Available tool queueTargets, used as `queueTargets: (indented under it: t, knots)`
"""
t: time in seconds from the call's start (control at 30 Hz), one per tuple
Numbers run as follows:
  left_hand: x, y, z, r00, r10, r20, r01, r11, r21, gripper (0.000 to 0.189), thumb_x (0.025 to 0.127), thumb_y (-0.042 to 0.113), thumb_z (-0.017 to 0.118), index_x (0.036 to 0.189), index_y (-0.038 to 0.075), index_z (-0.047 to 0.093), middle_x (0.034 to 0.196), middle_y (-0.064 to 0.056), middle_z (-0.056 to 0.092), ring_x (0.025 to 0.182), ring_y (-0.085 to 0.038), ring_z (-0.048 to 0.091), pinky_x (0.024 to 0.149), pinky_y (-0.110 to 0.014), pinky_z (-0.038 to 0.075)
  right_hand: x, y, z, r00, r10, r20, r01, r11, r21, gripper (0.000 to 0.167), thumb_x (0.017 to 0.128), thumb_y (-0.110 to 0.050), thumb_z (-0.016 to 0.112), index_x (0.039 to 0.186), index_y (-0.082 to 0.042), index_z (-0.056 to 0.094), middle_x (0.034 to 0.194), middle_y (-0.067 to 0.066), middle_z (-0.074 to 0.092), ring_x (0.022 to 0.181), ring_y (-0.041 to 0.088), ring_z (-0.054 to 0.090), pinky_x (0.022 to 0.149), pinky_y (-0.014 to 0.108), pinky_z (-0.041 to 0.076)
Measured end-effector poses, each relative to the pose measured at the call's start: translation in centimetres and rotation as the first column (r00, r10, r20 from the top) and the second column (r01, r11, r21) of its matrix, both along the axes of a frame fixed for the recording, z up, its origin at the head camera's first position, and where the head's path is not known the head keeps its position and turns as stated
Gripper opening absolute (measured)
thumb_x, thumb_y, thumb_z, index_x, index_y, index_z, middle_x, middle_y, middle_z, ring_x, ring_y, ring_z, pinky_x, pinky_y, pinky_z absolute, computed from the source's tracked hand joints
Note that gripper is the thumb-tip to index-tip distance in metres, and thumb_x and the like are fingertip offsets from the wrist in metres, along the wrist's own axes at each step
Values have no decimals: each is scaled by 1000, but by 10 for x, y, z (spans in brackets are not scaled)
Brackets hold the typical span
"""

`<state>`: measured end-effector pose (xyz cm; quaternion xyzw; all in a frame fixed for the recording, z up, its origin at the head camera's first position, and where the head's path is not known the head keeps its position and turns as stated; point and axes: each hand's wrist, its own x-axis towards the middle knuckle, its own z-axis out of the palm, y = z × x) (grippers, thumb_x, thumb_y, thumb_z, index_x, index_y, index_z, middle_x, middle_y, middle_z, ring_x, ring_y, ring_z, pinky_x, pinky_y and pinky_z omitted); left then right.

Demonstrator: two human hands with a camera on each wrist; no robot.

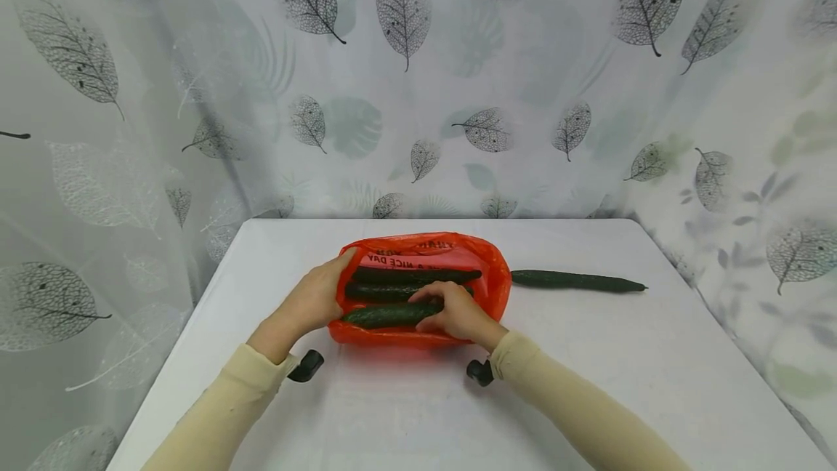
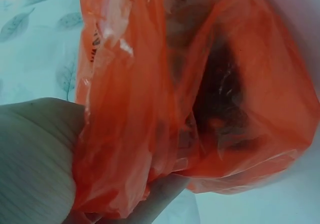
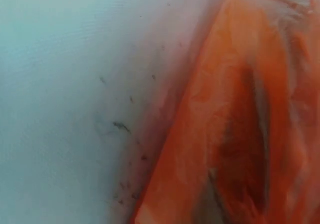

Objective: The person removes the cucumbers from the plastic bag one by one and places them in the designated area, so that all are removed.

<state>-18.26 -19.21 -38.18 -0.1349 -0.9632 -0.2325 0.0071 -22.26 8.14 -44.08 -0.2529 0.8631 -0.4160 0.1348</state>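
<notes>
Dark green cucumbers (image 1: 578,281) contrast with a red bag (image 1: 418,339) lettered black — cream sleeves (image 1: 582,398), white table (image 1: 392,420), grey leaves (image 1: 403,13) patterning a pale curtain (image 1: 451,86).

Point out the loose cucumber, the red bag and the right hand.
Loose cucumber (image 1: 575,280): head view, mid-length.
Red bag (image 1: 399,338): head view, near wall.
Right hand (image 1: 461,312): head view, back of hand.

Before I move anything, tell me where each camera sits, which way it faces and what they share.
Head: on the person's head, facing forward and down at the red bag, cucumbers and white table; left hand, right hand and both sleeves show.
Left wrist: on that wrist, facing the bag up close; part of the left hand shows, partly covered by the bag.
Right wrist: on that wrist, facing the bag and white surface; no hand shows plainly.
Shared: head and left wrist both show bag and left hand.
</notes>
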Motion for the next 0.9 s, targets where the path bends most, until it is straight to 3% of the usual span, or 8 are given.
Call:
queueTargets:
  t: [0.1, 0.27, 0.47, 0.6, 0.9]
  knots:
    - [-1, -1, 1, 1000, -1, 9, 1, 1000, 5, 94, 69, -12, 76, 153, -3, 36, 135, -22, 59, 110, -37, 60, 95, -51, 52, 1, 3, 3, 1000, -12, -17, 11, 1000, -25, 39, 79, -16, 88, 115, -22, 75, 114, -6, 66, 103, 18, 56, 92, 40, 51]
    - [-2, -2, 2, 1000, 2, 30, -3, 1000, 24, 95, 71, -6, 81, 154, -1, 35, 134, -21, 59, 111, -37, 60, 95, -52, 52, 1, 7, 7, 999, -43, -34, 41, 997, -63, 40, 79, -14, 87, 116, -24, 74, 117, -8, 66, 112, 17, 57, 100, 43, 48]
    - [-3, -2, 1, 998, 16, 61, -17, 1000, 18, 95, 71, -13, 74, 155, -1, 34, 137, -22, 58, 110, -36, 60, 91, -49, 53, 1, 12, 18, 999, -42, 12, 43, 973, -225, 42, 81, -14, 86, 120, -24, 73, 121, -7, 67, 114, 17, 60, 98, 44, 50]
    - [-3, -2, 0, 998, 17, 68, -18, 1000, 21, 97, 70, -13, 75, 156, -1, 33, 137, -22, 58, 110, -36, 60, 89, -48, 55, 1, 15, 29, 998, -22, 53, 40, 933, -358, 43, 83, -14, 85, 123, -22, 72, 122, -4, 68, 113, 19, 61, 96, 41, 52]
    - [-3, 1, -1, 999, -13, 35, 11, 1000, 29, 93, 70, -13, 75, 154, -3, 36, 135, -22, 59, 112, -38, 60, 95, -51, 53, 9, 13, 61, 976, 21, 215, 110, 808, -579, 45, 87, -10, 80, 130, -16, 68, 127, 10, 64, 118, 30, 59, 93, 40, 55]
